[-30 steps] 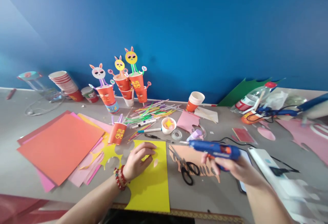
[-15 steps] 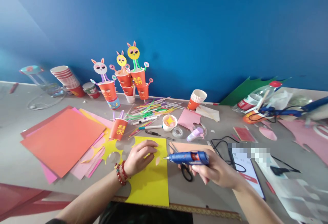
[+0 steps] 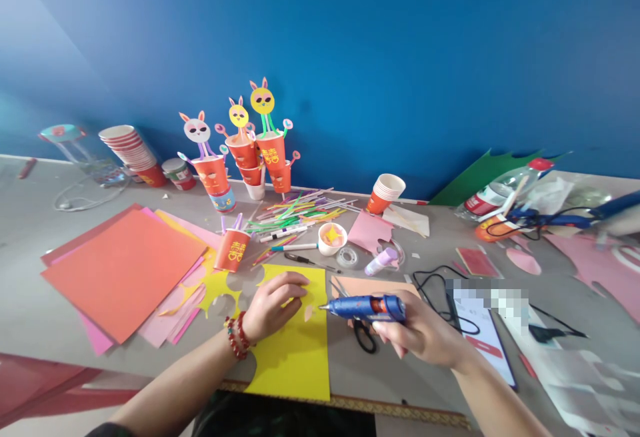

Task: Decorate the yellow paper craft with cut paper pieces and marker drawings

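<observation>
My right hand [image 3: 417, 330] is closed around a blue hot glue gun [image 3: 367, 308] held level, nozzle to the left. Its tip is over the right edge of a yellow sheet of paper [image 3: 293, 364]. Just left of the tip, a small peach leaf-shaped paper piece [image 3: 308, 313] shows against the sheet. My left hand [image 3: 275, 305], with red bead bracelets at the wrist, is above that sheet close to the piece. Its fingers are curled together; anything between the tips is too small to make out. Black-handled scissors [image 3: 364, 338] lie partly hidden under the glue gun.
Colored paper sheets [image 3: 125, 270] are stacked at left. Rabbit-faced paper-cup figures [image 3: 270, 150] stand at the back, with pipe cleaners [image 3: 300, 214] before them. A small white cup [image 3: 332, 240] holds cut pieces. A phone [image 3: 483, 337] and black cable [image 3: 425, 277] lie at right.
The view has shifted very slightly. Both hands and the glue gun keep nearly the same places; nothing has been taken up or let go.
</observation>
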The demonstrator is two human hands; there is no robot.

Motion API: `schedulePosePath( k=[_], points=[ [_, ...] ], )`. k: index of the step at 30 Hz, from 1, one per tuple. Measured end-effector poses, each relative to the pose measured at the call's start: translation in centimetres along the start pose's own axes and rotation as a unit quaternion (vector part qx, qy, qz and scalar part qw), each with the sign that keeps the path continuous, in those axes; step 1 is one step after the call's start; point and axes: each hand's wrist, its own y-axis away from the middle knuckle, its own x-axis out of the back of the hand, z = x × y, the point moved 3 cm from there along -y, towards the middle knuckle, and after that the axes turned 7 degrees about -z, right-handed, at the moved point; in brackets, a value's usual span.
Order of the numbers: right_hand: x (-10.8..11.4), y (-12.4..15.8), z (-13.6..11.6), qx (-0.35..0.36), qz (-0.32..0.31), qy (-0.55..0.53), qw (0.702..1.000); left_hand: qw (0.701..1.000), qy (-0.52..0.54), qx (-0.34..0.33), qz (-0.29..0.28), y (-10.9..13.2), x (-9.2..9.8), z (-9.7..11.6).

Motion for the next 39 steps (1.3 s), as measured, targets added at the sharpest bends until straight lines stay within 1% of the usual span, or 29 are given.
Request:
schedulePosePath(
  k=[5, 10, 22, 28, 34, 39],
  points=[
    [-0.1, 0.0, -0.1, 0.004, 0.001, 0.019, 1.000, 1.000, -0.003, 0.002, 0.003, 0.2, 0.0, 0.0],
    [-0.1, 0.0, -0.1, 0.010, -0.006, 0.008, 1.000, 1.000, -0.004, 0.003, 0.002, 0.3, -0.1, -0.2],
    [0.0, -0.2, -0.6, 0.044, -0.008, 0.027, 0.999, 1.000, -0.010, 0.004, 0.008, 0.0, 0.0, 0.0],
    [0.1, -0.1, -0.7, 0.040, 0.001, 0.060, 0.997, 1.000, -0.013, 0.005, 0.008, 0.0, 0.1, 0.2],
    [0.2, -0.1, -1.0, 0.045, 0.009, 0.055, 0.997, 1.000, -0.006, 0.007, 0.003, 0.1, 0.1, 0.0],
    [0.4, -0.1, -1.5, 0.042, 0.020, 0.086, 0.995, 1.000, -0.011, 0.007, 0.003, 0.1, 0.0, 0.0]
  ],
)
